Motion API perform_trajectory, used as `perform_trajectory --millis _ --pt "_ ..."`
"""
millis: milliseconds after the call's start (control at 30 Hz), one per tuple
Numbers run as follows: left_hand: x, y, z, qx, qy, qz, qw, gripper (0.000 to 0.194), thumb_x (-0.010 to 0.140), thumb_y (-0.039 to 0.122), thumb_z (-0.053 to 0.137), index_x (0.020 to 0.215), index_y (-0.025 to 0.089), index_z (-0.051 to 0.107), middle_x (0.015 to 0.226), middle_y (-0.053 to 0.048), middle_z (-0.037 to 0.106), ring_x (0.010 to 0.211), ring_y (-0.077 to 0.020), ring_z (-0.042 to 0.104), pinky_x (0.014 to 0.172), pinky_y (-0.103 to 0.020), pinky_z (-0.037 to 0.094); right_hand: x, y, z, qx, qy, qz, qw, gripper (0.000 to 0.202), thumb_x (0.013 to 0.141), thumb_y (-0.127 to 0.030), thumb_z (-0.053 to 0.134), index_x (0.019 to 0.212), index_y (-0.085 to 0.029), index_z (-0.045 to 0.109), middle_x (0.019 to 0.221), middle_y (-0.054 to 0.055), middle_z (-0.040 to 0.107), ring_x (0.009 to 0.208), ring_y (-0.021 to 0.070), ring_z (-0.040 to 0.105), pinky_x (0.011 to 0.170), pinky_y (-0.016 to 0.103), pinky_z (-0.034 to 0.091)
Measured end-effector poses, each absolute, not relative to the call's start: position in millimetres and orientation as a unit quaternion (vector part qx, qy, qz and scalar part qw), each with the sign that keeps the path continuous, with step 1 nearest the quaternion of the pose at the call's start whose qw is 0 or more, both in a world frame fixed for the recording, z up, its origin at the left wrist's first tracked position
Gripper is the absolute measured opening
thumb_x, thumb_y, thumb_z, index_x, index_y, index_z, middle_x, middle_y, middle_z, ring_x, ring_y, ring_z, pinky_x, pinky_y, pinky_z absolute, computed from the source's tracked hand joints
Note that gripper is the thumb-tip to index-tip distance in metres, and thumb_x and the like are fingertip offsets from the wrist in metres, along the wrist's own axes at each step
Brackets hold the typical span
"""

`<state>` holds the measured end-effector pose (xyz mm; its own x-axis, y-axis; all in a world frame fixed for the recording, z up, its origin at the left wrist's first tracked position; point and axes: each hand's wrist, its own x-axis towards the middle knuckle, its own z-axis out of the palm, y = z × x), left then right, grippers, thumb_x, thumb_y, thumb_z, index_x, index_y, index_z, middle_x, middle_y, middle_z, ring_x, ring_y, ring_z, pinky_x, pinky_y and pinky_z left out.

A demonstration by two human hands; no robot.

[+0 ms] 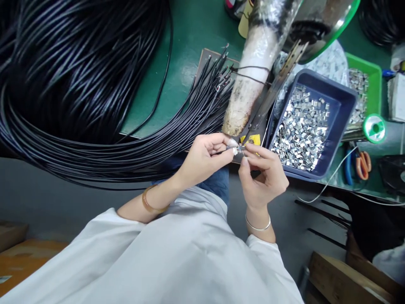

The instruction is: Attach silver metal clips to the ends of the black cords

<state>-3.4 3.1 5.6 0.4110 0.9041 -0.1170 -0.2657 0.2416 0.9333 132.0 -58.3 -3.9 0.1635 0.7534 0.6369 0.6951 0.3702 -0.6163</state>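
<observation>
My left hand (209, 158) is closed on the end of a black cable, at the table's front edge. Facing it, my right hand (262, 171) pinches at the same cable end, where a small metallic piece (241, 148) shows between the fingertips. A long bundle of black cables (152, 154) runs from the left to just behind my left hand, with the tips on a brown board. Right of my hands, a dark blue tray (343, 103) holds many small silvery metal pieces (302, 131). A yellow label (252, 139) lies just behind my fingers.
A plastic-wrapped white tube (253, 76) slants above my hands, beside a metal bracket (281, 80). A large black cable coil (79, 55) fills the left. At right are a green tray (375, 80), a spool (374, 128) and orange-handled pliers (362, 164). Cardboard boxes (344, 276) stand below.
</observation>
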Motion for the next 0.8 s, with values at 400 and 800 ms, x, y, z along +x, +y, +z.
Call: perform_trajectory --millis 400,800 --pt "1 2 7 0.434 0.338 0.434 0.713 0.012 0.068 0.015 0.073 0.076 0.011 0.066 0.056 0.005 0.054 0.051 -0.0029 0.044 0.05 -0.015 0.037 133 -57 0 -0.569 -0.643 -0.006 0.512 0.023 0.075 -0.006 0.071 0.091 -0.021 0.065 0.105 0.003 0.073 0.086 0.0142 0.072 0.064 0.025 0.061" --pt "-6 2 10 0.46 0.325 0.381 0.734 0.01 0.067 0.009 0.068 0.064 0.011 0.059 0.048 0.008 0.042 0.044 -0.0011 0.031 0.043 -0.015 0.024 139 -60 9 -0.579 -0.616 0.074 0.529 0.016 0.078 -0.008 0.07 0.086 -0.021 0.067 0.078 -0.002 0.067 0.075 0.0111 0.063 0.061 0.024 0.054"
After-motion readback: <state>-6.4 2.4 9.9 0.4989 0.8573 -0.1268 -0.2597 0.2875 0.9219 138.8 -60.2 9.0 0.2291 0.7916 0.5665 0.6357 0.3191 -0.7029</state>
